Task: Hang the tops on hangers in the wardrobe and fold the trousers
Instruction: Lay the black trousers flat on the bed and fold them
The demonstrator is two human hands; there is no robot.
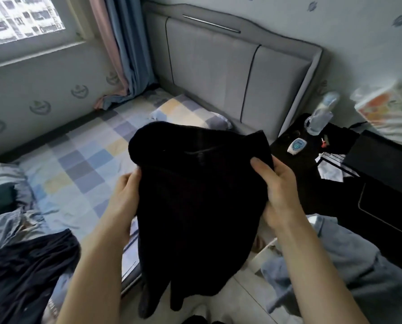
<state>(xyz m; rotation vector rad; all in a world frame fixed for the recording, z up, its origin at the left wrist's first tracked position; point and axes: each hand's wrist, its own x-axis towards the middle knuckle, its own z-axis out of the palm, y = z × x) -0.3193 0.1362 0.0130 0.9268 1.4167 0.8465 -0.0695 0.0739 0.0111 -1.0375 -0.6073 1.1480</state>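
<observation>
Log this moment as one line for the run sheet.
left hand: gripping black garment | right hand: gripping same | garment: held up over bed edge, hanging | hanger: none visible | stage: handling

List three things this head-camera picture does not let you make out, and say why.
- Black garment, head view: too dark to tell top from trousers.
- Left hand and right hand: fingers hidden behind the cloth.
- Bottle on the nightstand: blurred, label unreadable.
</observation>
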